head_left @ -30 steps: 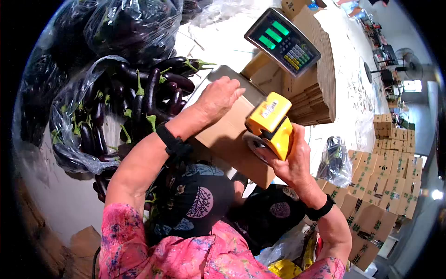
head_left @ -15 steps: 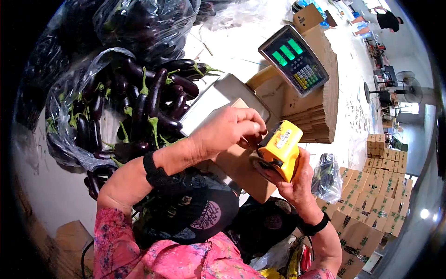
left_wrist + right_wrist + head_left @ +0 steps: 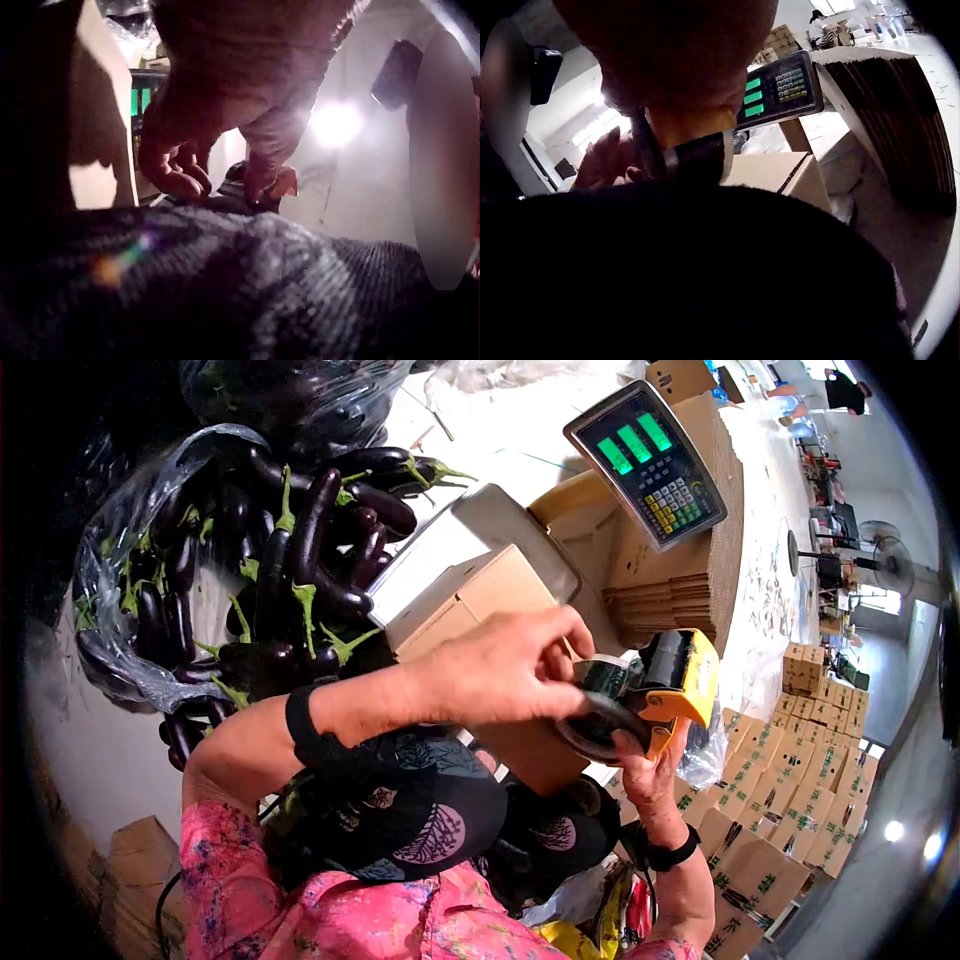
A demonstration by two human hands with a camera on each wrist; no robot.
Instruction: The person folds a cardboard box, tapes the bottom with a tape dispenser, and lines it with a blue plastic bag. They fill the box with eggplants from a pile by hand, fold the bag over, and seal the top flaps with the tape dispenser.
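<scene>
Eggplants [image 3: 315, 525] lie left of the carton [image 3: 495, 585]. Your left hand [image 3: 480, 668] bends its grip at the tape roll [image 3: 585, 738]; whether it pinches, I can't tell. Rightward, your right hand [image 3: 652, 775] grips the yellow dispenser [image 3: 698, 682], near the carton.

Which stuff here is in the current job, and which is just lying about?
In the job, likely:
- box
- yellow tape dispenser, in right hand
- scale, under box

Lying about, probably:
- eggplants
- flat cartons
- stacked boxes
- fan
</scene>
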